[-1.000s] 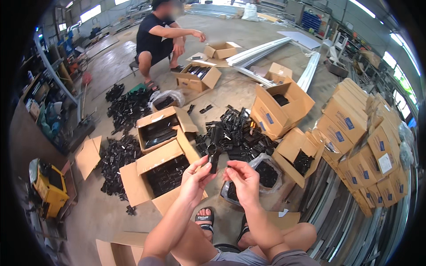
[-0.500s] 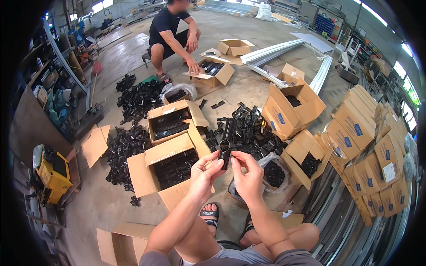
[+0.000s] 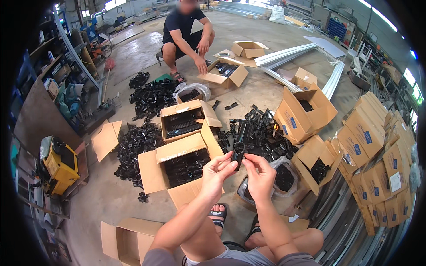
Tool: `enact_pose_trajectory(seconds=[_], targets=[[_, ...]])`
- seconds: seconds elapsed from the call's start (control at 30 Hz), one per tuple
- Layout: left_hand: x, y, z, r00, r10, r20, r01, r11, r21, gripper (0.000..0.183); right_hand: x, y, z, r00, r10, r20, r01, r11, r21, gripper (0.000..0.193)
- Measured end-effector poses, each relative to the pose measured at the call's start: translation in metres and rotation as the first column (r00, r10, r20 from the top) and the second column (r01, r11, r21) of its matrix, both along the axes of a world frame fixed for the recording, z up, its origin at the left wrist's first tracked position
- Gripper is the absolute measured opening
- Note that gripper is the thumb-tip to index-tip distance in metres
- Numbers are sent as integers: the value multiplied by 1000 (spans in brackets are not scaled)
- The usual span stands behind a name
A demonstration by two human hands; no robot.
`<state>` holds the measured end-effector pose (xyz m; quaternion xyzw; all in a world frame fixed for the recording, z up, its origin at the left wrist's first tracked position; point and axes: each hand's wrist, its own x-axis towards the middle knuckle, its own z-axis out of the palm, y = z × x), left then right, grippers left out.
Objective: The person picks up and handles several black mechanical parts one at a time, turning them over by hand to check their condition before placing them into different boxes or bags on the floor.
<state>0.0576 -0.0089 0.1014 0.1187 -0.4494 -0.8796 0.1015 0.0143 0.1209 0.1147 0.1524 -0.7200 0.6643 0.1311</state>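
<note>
My left hand (image 3: 218, 174) pinches the lower end of a long black bracket-like part (image 3: 243, 133) between thumb and fingers. The part is held tilted upward and away, and a round ring shows near its lower end. Closed at the same end, my right hand (image 3: 260, 172) has its thumb and fingertips against the part's right side; whether a small piece sits between them is too small to tell. Beyond both hands lies a heap of loose black parts (image 3: 266, 133). An open carton (image 3: 151, 170) with rows of black parts stands left of my left hand.
Bags of small black pieces (image 3: 284, 177) stand right of my hands, near more open cartons (image 3: 306, 111). Black parts (image 3: 140, 150) are piled at left. A co-worker (image 3: 184, 35) squats at the back, one hand by a carton (image 3: 226, 73). Stacked cartons (image 3: 364, 137) line the right.
The whole scene has shifted right in the picture as the view turned slightly. Both my hands keep the same grip on the black part. The co-worker's hand stays by the carton.
</note>
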Motion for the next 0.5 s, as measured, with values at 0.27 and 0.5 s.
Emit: enact_pose_trajectory(seconds=[0.27,0.5], targets=[[-1,3,-1,1000,2,8,-2,1000,-11,39,1,1,-5,998,13,69,-8,998,-66,18],[-2,4,1,1000,6,3,-5,999,-37,39,0,2,-3,999,-30,28,30,999,12,15]])
